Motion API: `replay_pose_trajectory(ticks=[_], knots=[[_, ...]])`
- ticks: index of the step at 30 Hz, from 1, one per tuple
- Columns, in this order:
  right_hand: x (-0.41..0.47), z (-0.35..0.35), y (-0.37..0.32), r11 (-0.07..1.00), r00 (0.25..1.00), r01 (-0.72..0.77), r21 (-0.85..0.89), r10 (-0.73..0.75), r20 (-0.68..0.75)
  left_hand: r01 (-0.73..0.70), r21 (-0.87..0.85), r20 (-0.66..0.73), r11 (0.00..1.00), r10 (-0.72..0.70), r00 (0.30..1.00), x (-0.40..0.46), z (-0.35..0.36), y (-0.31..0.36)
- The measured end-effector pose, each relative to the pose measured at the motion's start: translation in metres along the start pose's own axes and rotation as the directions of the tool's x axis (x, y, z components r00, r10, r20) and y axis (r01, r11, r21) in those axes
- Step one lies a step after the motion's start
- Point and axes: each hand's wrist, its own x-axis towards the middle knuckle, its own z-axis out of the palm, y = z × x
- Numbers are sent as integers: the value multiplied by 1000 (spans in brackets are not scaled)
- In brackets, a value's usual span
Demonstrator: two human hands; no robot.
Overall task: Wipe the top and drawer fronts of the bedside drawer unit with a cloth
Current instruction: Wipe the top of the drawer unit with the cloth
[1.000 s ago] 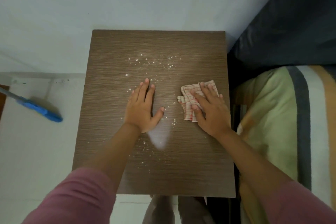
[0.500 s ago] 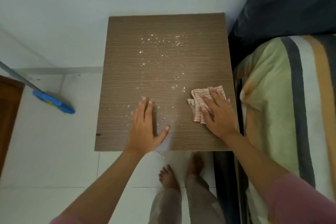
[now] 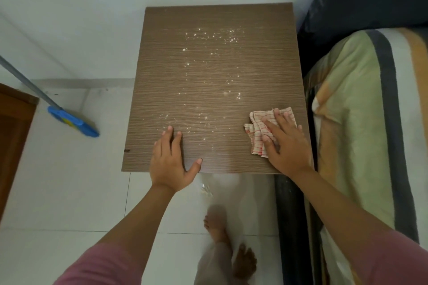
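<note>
The brown wood-grain top of the bedside drawer unit (image 3: 208,76) fills the middle of the head view, dotted with white crumbs (image 3: 215,53) over its centre. My right hand (image 3: 287,146) lies flat on a folded white cloth with red checks (image 3: 257,129) near the top's front right corner, pressing it down. My left hand (image 3: 170,159) rests flat with fingers apart at the front edge, left of centre, holding nothing. The drawer fronts are hidden below the top.
A bed with a striped green, orange and grey cover (image 3: 361,122) stands close against the unit's right side. A blue broom head (image 3: 71,122) on a grey handle leans at the left. A brown wooden door (image 3: 11,136) is at the far left. My bare feet (image 3: 231,247) stand on white floor tiles.
Both hands have slid toward the front edge of the top, the cloth moving with the right hand. The view has pulled back, so the floor and my feet show.
</note>
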Motion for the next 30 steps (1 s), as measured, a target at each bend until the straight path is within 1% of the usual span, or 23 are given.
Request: replay_pose_trajectory(ticks=[7, 14, 22, 24, 26, 28, 30], knots=[[-23, 4, -2, 1000, 1000, 11, -5, -11, -4, -8, 38, -28, 999, 9, 1000, 1, 2, -2], [-40, 6, -5, 1000, 999, 29, 2, -29, -46, -7, 48, -30, 999, 9, 1000, 0, 3, -2], [-56, 14, -14, 999, 994, -22, 37, 26, -102, -22, 62, -56, 998, 25, 998, -1, 5, -3], [-60, 16, -16, 997, 994, -42, 67, 48, -98, -29, 69, -55, 997, 33, 998, 0, 5, -4], [-65, 16, -20, 988, 995, -43, 150, 55, -81, -25, 75, -40, 997, 28, 999, 0, 5, -4], [-75, 15, -25, 965, 998, -5, 261, 20, -56, -20, 76, -12, 997, 21, 1000, 0, 2, -3], [-89, 8, -30, 948, 1000, 17, 319, -22, 11, -28, 75, 31, 997, 26, 999, -1, -1, -3]])
